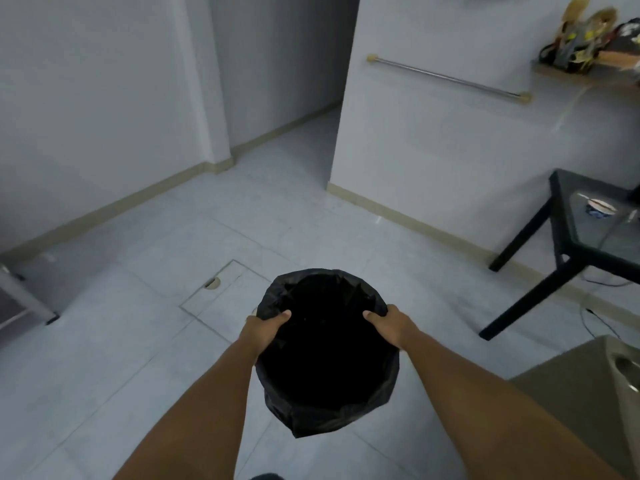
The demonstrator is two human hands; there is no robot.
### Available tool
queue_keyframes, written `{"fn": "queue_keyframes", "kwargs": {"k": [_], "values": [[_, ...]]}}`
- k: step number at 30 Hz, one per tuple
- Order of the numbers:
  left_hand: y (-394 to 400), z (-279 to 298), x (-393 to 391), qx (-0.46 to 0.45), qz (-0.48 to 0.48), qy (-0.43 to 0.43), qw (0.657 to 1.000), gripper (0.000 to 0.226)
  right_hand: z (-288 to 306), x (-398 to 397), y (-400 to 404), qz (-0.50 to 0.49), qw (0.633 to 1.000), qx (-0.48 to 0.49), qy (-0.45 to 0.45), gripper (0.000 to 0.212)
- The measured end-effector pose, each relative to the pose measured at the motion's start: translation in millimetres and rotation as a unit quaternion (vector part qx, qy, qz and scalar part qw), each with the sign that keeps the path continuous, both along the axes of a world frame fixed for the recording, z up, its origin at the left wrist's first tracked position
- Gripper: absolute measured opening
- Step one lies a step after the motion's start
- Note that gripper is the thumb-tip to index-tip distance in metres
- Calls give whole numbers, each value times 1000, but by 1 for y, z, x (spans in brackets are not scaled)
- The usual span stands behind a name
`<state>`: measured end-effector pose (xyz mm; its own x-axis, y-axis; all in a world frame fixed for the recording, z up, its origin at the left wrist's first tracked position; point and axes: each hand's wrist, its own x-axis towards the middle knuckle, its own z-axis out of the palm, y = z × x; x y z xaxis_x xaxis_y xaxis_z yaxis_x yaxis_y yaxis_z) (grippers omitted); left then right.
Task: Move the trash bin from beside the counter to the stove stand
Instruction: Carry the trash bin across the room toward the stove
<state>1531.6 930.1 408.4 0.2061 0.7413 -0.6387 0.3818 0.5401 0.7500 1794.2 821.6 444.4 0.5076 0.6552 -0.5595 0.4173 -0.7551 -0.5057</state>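
A round trash bin (327,355) lined with a black plastic bag is held out in front of me above the pale tiled floor. My left hand (264,332) grips the bin's left rim, thumb hooked inside. On the opposite rim my right hand (389,325) grips the same way. The bin's inside is dark and I cannot see any contents. A black-framed stand with a glass top (568,237) is at the right by the wall.
A small bowl (601,206) sits on the glass top. A grey counter corner (588,382) is at lower right. A metal rail (450,77) and a cluttered shelf (585,69) hang on the right wall. A floor hatch (221,292) lies ahead; a hallway opens beyond.
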Motion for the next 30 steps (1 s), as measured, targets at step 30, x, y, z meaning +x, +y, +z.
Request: {"fn": "queue_keyframes", "kwargs": {"k": [30], "values": [[282,-12,-237,-3,393,-12,919,91,-13,-238,502,384,923,-11,36,76]]}}
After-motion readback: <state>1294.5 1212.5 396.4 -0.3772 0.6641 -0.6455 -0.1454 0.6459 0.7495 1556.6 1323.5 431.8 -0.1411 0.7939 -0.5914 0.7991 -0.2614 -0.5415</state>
